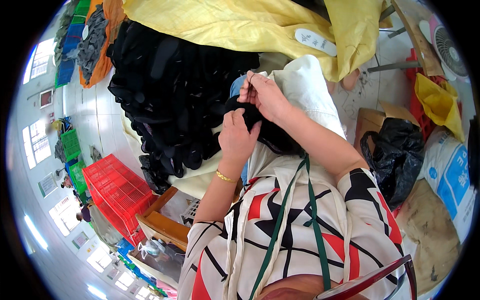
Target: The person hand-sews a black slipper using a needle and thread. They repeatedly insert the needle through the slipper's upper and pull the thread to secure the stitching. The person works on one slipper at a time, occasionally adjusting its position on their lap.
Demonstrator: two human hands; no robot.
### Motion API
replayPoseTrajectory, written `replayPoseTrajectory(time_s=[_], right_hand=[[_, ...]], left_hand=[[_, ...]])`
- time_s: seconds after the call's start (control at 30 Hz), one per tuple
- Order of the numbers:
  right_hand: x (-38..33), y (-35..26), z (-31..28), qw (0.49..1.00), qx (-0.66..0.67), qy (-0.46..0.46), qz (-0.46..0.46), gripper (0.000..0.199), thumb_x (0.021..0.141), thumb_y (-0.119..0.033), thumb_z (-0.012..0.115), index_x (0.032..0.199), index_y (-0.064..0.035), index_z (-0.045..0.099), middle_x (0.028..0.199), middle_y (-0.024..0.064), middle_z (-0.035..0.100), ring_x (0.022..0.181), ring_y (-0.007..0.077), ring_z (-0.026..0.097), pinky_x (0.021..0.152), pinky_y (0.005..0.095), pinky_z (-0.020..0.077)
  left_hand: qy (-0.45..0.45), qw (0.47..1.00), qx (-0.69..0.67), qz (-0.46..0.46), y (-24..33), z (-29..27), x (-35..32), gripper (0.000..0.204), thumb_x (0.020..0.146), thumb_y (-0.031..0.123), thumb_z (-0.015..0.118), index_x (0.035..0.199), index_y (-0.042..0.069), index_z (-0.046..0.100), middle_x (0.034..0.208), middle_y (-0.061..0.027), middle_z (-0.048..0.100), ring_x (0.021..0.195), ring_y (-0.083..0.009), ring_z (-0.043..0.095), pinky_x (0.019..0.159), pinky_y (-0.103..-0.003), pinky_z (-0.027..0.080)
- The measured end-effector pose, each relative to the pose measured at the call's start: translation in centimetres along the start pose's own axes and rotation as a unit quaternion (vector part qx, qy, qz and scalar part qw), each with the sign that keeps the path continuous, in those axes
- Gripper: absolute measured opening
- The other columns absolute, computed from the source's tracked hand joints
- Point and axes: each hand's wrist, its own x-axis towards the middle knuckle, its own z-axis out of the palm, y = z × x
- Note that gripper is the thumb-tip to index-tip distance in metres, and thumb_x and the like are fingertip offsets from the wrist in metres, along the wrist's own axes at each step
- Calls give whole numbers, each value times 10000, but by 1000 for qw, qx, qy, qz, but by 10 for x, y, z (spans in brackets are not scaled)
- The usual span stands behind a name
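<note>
A soft black fabric piece (278, 138) rests on my lap over the light trousers (312, 95). My left hand (238, 136) has its fingers curled on the piece's near left side, with the thumb pressed against it. Just beyond, my right hand (265, 96) pinches a thin dark looped thing close to the piece's far edge; its exact kind is hidden by the fingers. A big heap of similar black fabric pieces (167, 90) lies directly to the left, on pale cloth. Past my knees, a white sole-shaped piece (316, 42) with handwriting lies on yellow cloth (220, 25).
At the left stand a red plastic crate (117, 192) and a wooden seat (162, 215). On the right are a cardboard box (369, 124), a black plastic bag (398, 150) and a white-and-blue sack (447, 172). A fan (446, 45) stands at the far right.
</note>
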Motion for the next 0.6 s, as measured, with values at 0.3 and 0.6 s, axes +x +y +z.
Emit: replayPoseTrajectory(time_s=[0.3,0.6], right_hand=[[-68,-34,40,995,-34,-51,-81,220,981,-123,448,766,-75,451,699,-5,420,614,108,388,641,279,386],[-109,-26,7,992,-64,-5,-105,237,997,-144,456,769,-90,493,712,-15,455,611,87,379,612,259,372]], left_hand=[[91,984,-7,153,-25,2,38,491,701,19,669,1184,59,585,1097,-125,637,879,-288,672,668,-352,566],[-141,924,33,355,-14,7,47,142,772,131,636,901,95,590,830,-62,575,772,-266,637,616,-379,530]])
